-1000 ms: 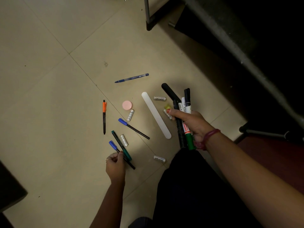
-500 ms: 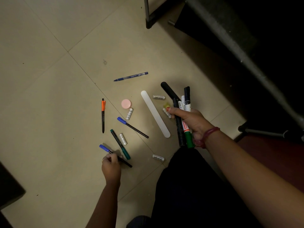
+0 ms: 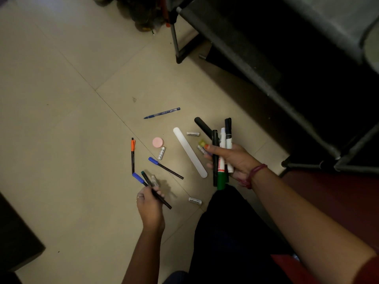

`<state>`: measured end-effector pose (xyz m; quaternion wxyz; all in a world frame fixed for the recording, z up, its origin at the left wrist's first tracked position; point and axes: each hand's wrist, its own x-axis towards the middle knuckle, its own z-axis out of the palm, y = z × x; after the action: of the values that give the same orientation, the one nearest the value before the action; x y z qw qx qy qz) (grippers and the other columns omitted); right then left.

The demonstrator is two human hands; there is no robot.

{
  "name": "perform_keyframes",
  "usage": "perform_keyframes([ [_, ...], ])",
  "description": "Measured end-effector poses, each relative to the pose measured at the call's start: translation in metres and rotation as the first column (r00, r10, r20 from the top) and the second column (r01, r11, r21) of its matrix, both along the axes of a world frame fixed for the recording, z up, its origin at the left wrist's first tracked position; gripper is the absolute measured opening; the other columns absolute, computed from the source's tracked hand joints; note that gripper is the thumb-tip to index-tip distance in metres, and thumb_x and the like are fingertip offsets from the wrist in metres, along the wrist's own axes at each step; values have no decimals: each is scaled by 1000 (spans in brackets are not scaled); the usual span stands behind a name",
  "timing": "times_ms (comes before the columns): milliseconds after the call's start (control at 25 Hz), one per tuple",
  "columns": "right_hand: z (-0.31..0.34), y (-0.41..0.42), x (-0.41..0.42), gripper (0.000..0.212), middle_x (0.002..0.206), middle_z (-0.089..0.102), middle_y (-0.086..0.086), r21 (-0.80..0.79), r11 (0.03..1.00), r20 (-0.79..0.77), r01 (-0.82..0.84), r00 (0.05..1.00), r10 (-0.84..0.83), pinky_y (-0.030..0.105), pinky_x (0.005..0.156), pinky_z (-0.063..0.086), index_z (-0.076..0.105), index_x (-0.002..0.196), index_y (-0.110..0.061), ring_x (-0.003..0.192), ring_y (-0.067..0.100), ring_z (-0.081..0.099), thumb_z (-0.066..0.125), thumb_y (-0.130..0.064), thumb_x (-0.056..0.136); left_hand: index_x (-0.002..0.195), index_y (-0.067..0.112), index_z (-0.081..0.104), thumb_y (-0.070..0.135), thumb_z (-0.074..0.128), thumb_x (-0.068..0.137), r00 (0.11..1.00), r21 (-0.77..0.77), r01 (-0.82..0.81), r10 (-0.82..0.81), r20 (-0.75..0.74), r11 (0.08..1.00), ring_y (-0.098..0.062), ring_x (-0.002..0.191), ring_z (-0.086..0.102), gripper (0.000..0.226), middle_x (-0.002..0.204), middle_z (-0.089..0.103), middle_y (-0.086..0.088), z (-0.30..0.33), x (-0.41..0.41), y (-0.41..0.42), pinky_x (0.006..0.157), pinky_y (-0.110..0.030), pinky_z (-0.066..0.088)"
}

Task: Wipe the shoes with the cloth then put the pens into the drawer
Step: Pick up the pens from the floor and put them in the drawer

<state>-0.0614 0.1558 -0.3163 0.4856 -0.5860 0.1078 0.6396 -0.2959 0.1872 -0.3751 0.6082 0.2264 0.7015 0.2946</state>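
My right hand (image 3: 231, 160) grips a bundle of markers (image 3: 221, 154), black, white and green ones, held upright above the floor. My left hand (image 3: 149, 203) pinches two thin pens together, a blue-capped pen (image 3: 137, 178) and a green-capped pen (image 3: 146, 178), lifted just off the tiles. On the floor lie an orange-capped pen (image 3: 132, 152), another blue-capped pen (image 3: 165, 168) and a blue ballpoint (image 3: 162, 113). No drawer, shoes or cloth can be made out.
Several small batteries (image 3: 161, 153) lie among the pens, one by my knee (image 3: 195, 201). A pink round lid (image 3: 158, 142) and a long white strip (image 3: 189, 152) rest on the tiles. A dark metal frame (image 3: 256, 64) stands at the right, a dark block (image 3: 16, 238) at lower left.
My left hand has gathered the green-capped pen beside the blue-capped one and raised both. The right hand keeps its markers. The view has tilted up a little.
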Motion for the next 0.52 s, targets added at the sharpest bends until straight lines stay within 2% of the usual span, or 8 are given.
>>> perform_keyframes([
  [40, 9, -3, 1, 31, 98, 68, 20, -7, 1000, 2, 23, 1000, -23, 37, 68, 59, 63, 102, -1, 78, 20, 68, 75, -12, 76, 84, 12, 50, 11, 38, 98, 998, -17, -16, 17, 60, 1000, -12, 60, 46, 19, 70, 51, -3, 12, 10, 1, 57, -23, 45],
  [120, 32, -8, 4, 26, 90, 69, 17, 7, 999, 20, 54, 998, -54, 37, 67, 59, 63, 99, -1, 71, 17, 69, 73, -13, 78, 90, 14, 50, 12, 39, 100, 982, -38, -15, 22, 186, 999, -8, 56, 48, 15, 68, 51, 0, 40, 32, 1, 57, -20, 48],
  [200, 59, -14, 7, 19, 80, 68, 13, 45, 996, 46, 73, 996, -75, 36, 66, 58, 63, 92, -2, 68, 16, 67, 72, -14, 80, 99, 13, 54, 15, 41, 101, 957, -72, 22, 0, 289, 997, -7, 59, 56, 13, 72, 58, -1, 74, 53, -2, 67, -21, 55],
  [320, 100, -26, 6, 18, 76, 68, 12, 49, 993, 75, 107, 991, -111, 39, 70, 58, 63, 90, -4, 76, 20, 67, 73, -14, 79, 112, 6, 59, 16, 46, 101, 929, -92, 118, -77, 363, 989, -13, 77, 71, 19, 91, 71, -9, 126, 76, -7, 78, -25, 58],
  [400, 130, -35, 3, 24, 76, 69, 11, 46, 990, 88, 133, 987, -136, 43, 72, 59, 62, 93, -4, 77, 20, 69, 77, -14, 76, 113, 3, 59, 14, 49, 99, 900, -77, 210, -162, 404, 975, -16, 89, 72, 21, 101, 73, -12, 165, 87, -12, 79, -26, 59],
  [520, 178, -51, -2, 28, 69, 69, 10, 53, 982, 133, 180, 974, -186, 38, 64, 60, 61, 93, -3, 68, 20, 70, 79, -14, 74, 117, -8, 56, 8, 50, 97, 834, -40, 377, -320, 449, 925, -22, 97, 70, 26, 108, 70, -17, 226, 97, -25, 81, -30, 58],
])
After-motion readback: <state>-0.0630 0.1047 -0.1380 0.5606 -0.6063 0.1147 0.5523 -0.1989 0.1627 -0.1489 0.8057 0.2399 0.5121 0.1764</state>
